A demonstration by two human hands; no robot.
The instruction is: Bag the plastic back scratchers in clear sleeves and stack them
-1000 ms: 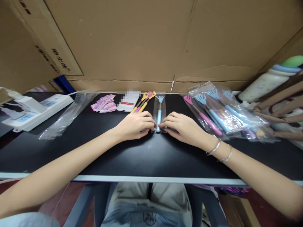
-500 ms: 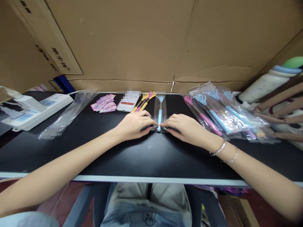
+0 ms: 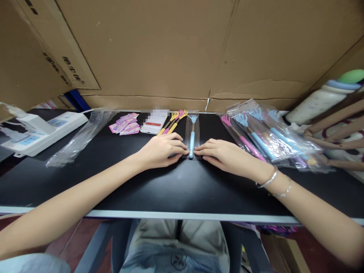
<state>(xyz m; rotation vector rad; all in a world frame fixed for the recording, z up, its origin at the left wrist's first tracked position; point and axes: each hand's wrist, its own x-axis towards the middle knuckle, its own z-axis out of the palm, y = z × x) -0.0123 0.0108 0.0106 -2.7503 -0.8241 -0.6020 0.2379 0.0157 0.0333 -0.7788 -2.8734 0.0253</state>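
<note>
A back scratcher (image 3: 192, 142) with a light blue handle and blue claw head lies upright in my view inside a clear plastic bag (image 3: 187, 131) on the black table. My left hand (image 3: 166, 151) is closed, fingertips pinching the bag's lower left edge. On the opposite side my right hand (image 3: 216, 152) pinches the lower right edge, its thumb partly hidden. The handle's end lies between both sets of fingertips. Left of the bag, several unbagged back scratchers (image 3: 174, 123) with yellow and pink heads rest partly behind my left hand.
Bagged back scratchers (image 3: 267, 132) are piled on the right, beside a white bottle (image 3: 318, 100). Toward the left lie a phone (image 3: 154, 122), pink-purple cards (image 3: 125, 124), flat clear bags (image 3: 82, 138) and a power strip (image 3: 42, 132). Cardboard (image 3: 159, 49) walls the back.
My right hand has shifted very slightly at the bag's edge, and its bracelets have slid a little along the arm. The back scratcher stays in place.
</note>
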